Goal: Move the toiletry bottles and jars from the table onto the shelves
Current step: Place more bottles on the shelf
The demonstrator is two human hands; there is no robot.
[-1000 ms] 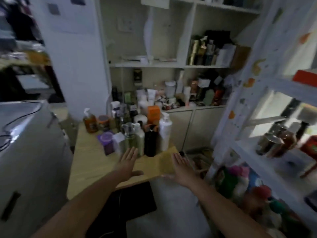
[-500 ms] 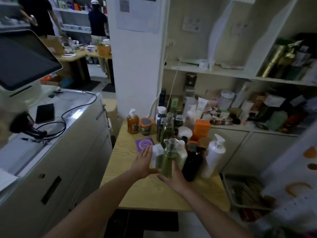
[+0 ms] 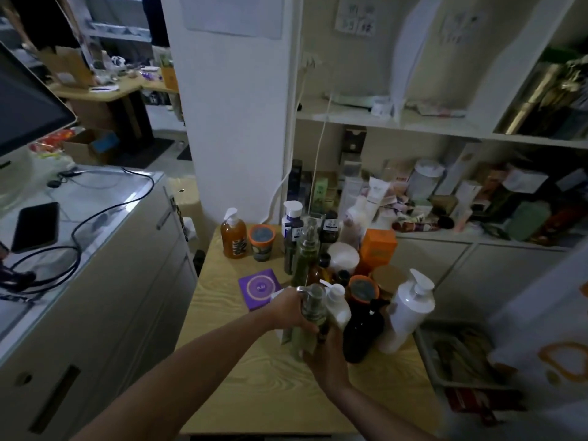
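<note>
Pale wooden desk (image 3: 254, 383) in the foreground, crowded with toiletries, as a person takes hold of a green glass pump bottle (image 3: 300, 340) at the near edge of the cluster. The left hand (image 3: 286, 310) curls its fingers round the bottle's neck, and the right hand (image 3: 327, 354) wraps its fingers round the lower body. Half a second earlier the left hand lay flat beside it; a second ago both hands were spread and empty. Beyond, a tall white plastic pump bottle (image 3: 407, 310), a purple square box (image 3: 259, 288) and an orange soap dispenser (image 3: 234, 237) wait on the desk. The white wall shelves (image 3: 413, 124) stand behind, and the job looks barely begun.
</note>
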